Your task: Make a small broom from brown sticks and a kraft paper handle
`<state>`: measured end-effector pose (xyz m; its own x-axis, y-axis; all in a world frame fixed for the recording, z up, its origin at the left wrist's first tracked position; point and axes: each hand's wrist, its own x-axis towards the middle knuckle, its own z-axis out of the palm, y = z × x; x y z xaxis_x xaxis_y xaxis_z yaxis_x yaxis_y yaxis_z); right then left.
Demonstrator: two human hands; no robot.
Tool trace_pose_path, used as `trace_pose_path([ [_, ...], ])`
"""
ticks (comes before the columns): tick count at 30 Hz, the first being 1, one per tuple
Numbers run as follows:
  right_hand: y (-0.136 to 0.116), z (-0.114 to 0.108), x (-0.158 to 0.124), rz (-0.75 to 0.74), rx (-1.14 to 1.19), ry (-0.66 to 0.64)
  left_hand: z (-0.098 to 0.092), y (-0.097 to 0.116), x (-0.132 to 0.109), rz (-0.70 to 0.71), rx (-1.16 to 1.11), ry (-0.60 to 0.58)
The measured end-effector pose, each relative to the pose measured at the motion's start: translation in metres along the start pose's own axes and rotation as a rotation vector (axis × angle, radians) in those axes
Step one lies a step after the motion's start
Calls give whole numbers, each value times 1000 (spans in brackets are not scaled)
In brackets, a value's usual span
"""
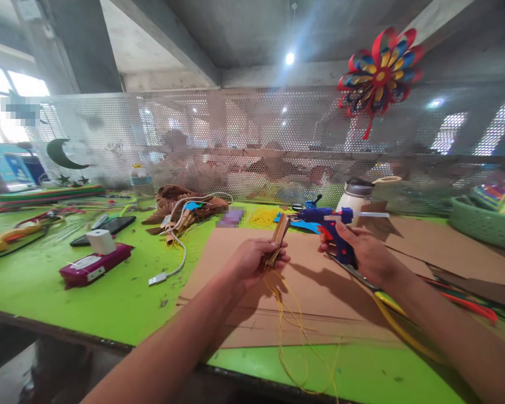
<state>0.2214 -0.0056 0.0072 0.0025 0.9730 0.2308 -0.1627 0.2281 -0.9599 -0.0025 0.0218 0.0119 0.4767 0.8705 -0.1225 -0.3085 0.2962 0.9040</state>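
Note:
My left hand [256, 258] is closed on a narrow folded brown cardboard strip [281, 233], held upright. Thin yellow string [281, 314] runs along the strip and trails in loops down past the table edge. In my right hand [366, 252] is a blue glue gun [340, 241], fingers wrapped round its grip near the orange trigger. A translucent glue stick [372, 215] sticks out of its back end. The gun's nozzle points left, close to the strip's upper end; whether they touch I cannot tell. Both hands are above brown cardboard sheets [231, 280] on the green table [151, 308].
To the left are a purple power strip [96, 266] with a white plug, a phone [122, 227] and a white USB cable [180, 252]. Crumpled brown paper [177, 202], a white bottle [353, 196] and a green basket [480, 221] stand farther back. A perforated metal screen [235, 129] closes the back.

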Motion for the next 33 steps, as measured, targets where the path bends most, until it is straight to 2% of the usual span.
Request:
trace_pose_path([
  [14, 1, 1, 0, 24, 54, -63, -4, -1, 2, -7, -15, -7],
  [24, 5, -5, 4, -11, 62, -29, -3, -1, 3, -27, -16, -19],
  [33, 3, -1, 0, 27, 46, -55, -2, 2, 1, -23, -16, 8],
])
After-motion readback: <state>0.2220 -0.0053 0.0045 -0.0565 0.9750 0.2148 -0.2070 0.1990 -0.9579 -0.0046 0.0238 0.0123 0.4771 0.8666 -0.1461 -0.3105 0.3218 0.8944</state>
